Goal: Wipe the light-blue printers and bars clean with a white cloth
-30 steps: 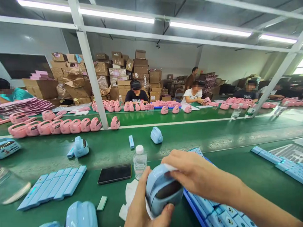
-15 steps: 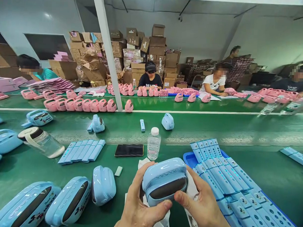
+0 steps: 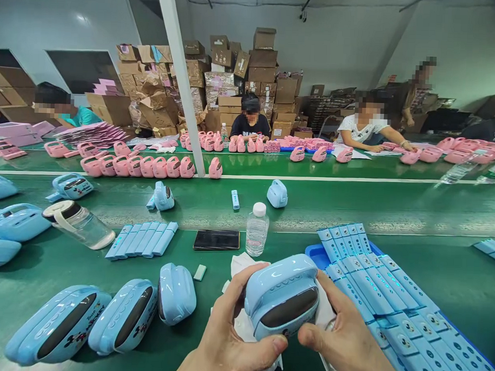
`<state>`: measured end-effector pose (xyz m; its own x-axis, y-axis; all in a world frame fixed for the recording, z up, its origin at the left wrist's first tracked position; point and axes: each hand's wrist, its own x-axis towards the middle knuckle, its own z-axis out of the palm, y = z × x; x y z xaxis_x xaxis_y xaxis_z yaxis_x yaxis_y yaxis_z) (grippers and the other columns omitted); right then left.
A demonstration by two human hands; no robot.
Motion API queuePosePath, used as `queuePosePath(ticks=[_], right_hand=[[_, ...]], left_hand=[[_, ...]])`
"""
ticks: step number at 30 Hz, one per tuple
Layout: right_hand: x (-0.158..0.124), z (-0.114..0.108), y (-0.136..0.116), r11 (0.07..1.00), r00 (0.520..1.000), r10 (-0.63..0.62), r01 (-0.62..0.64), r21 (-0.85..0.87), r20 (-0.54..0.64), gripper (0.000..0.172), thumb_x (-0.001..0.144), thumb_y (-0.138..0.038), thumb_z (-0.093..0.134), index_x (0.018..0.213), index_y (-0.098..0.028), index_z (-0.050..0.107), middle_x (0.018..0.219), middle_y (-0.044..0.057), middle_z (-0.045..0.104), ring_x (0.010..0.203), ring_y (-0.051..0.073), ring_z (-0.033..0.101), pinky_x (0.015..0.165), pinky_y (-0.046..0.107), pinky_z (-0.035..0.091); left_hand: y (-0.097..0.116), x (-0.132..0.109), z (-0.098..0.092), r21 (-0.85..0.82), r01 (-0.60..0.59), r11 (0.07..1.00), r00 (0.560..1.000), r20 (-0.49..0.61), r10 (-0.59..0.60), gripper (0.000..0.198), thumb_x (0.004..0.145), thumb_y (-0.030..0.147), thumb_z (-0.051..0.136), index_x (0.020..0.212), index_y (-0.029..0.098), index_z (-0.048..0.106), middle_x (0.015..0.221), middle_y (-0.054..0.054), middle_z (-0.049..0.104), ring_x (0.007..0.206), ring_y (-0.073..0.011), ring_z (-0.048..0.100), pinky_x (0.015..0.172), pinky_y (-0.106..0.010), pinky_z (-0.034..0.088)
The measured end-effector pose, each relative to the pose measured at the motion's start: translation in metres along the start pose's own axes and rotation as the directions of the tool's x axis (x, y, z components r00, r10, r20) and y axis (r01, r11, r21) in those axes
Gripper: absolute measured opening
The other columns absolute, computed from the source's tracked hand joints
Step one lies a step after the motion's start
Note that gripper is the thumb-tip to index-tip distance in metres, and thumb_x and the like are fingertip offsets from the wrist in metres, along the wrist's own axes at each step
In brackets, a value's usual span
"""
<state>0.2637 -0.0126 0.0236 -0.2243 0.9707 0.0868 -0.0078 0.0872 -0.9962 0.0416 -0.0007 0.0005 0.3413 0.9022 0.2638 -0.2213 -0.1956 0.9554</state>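
A pale blue device (image 3: 280, 284) (black panel), white cloth (image 3: 243, 320) beneath.

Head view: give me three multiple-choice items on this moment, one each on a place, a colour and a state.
1. Where is the water bottle?
A) Beside the dark phone
B) Inside the blue tray
C) Held in a hand

2. What colour is the rounded device being handled?
A) Pink
B) Light blue
C) White

3. How is that device held?
A) Lying untouched on the belt
B) In one hand only
C) In both hands, over a white cloth

Answers:
1. A: the bottle stands just right of the phone.
2. B: its casing shows light blue.
3. C: the left hand and right hand both wrap it, with the white cloth beneath.
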Motion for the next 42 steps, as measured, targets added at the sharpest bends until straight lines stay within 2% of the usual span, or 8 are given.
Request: queuePosePath(ticks=[5, 10, 12, 17, 23, 33, 38, 42], right_hand=[[-0.004, 0.01, 0.006, 0.999, 0.999, -0.022, 0.024, 0.047, -0.046, 0.075, 0.083, -0.054, 0.088, 0.146, -0.032, 0.054, 0.128, 0.003, 0.072, 0.115, 0.024, 0.068, 0.097, 0.027, 0.055], [-0.003, 0.017, 0.006, 0.994, 0.998, -0.033, 0.039, 0.106, -0.059, 0.073, 0.082, -0.054, 0.089, 0.143, -0.03, 0.058, 0.118, 0.002, 0.075, 0.102, 0.021, 0.07, 0.085, 0.024, 0.056], [0.002, 0.016, 0.004, 0.992, 0.998, -0.052, 0.057, 0.114, -0.042, 0.068, 0.081, -0.056, 0.089, 0.138, -0.028, 0.062, 0.119, 0.003, 0.075, 0.101, 0.021, 0.069, 0.083, 0.023, 0.055], [0.01, 0.007, 0.005, 0.994, 0.998, -0.058, 0.06, 0.09, -0.023, 0.067, 0.081, -0.059, 0.088, 0.135, -0.027, 0.064, 0.126, 0.003, 0.074, 0.092, 0.019, 0.068, 0.083, 0.025, 0.056], [0.004, 0.011, 0.003, 0.99, 0.989, 0.033, -0.052, -0.127, -0.145, 0.089, 0.078, -0.038, 0.093, 0.154, -0.034, 0.047, 0.151, 0.004, 0.062, 0.135, 0.028, 0.061, 0.107, 0.03, 0.055], [0.001, 0.024, -0.015, 0.994, 0.975, 0.082, -0.096, -0.057, -0.206, 0.087, 0.073, -0.043, 0.091, 0.149, -0.026, 0.053, 0.141, 0.008, 0.069, 0.129, 0.032, 0.065, 0.105, 0.037, 0.057], [0.002, 0.027, -0.016, 0.997, 0.979, 0.033, -0.047, -0.062, -0.199, 0.083, 0.069, -0.025, 0.09, 0.145, -0.029, 0.057, 0.124, 0.002, 0.076, 0.119, 0.031, 0.07, 0.095, 0.032, 0.059], [0.001, 0.025, -0.011, 0.999, 0.991, 0.011, -0.018, -0.05, -0.136, 0.073, 0.074, -0.025, 0.09, 0.141, -0.028, 0.061, 0.125, 0.003, 0.076, 0.113, 0.029, 0.071, 0.093, 0.032, 0.06]], left_hand=[[-0.01, -0.001, 0.006, 0.023, -0.115, 0.993, 0.99, -0.078, 0.116, 0.079, 0.075, 0.033, 0.09, 0.147, 0.035, 0.056, 0.132, -0.004, 0.072, 0.111, -0.0265, 0.072, 0.089, -0.026, 0.058], [-0.01, -0.002, 0.006, 0.127, -0.277, 0.953, 0.952, -0.101, 0.29, 0.08, 0.076, 0.029, 0.087, 0.149, 0.035, 0.055, 0.125, -0.003, 0.074, 0.104, -0.0243, 0.073, 0.09, -0.028, 0.058], [-0.006, -0.002, 0.005, 0.16, -0.231, 0.96, 0.962, -0.107, 0.249, 0.078, 0.077, 0.031, 0.086, 0.148, 0.034, 0.054, 0.129, -0.004, 0.073, 0.106, -0.0257, 0.072, 0.093, -0.031, 0.057], [0.014, 0.003, 0.0, 0.005, 0.076, 0.997, 0.997, 0.012, -0.076, 0.078, 0.082, 0.049, 0.081, 0.15, 0.028, 0.049, 0.137, -0.01, 0.068, 0.118, -0.0322, 0.068, 0.106, -0.042, 0.053], [0.014, 0.006, 0.002, -0.013, 0.057, 0.998, 0.99, -0.129, -0.058, 0.071, 0.075, 0.046, 0.088, 0.137, 0.024, 0.061, 0.129, -0.009, 0.074, 0.115, -0.0312, 0.07, 0.1, -0.037, 0.054], [0.004, -0.004, 0.008, -0.08, 0.175, 0.981, 0.956, -0.224, -0.189, 0.085, 0.061, 0.049, 0.098, 0.135, 0.025, 0.066, 0.136, -0.009, 0.072, 0.124, -0.0339, 0.066, 0.11, -0.039, 0.05], [0.0, -0.01, 0.01, 0.002, 0.072, 0.997, 0.956, -0.285, -0.068, 0.078, 0.068, 0.05, 0.094, 0.137, 0.027, 0.064, 0.137, -0.008, 0.069, 0.127, -0.0309, 0.064, 0.112, -0.038, 0.05], [0.005, -0.008, 0.006, -0.047, 0.073, 0.996, 0.981, -0.179, -0.081, 0.074, 0.071, 0.046, 0.091, 0.136, 0.027, 0.06, 0.13, -0.008, 0.072, 0.116, -0.0285, 0.071, 0.101, -0.036, 0.056]])
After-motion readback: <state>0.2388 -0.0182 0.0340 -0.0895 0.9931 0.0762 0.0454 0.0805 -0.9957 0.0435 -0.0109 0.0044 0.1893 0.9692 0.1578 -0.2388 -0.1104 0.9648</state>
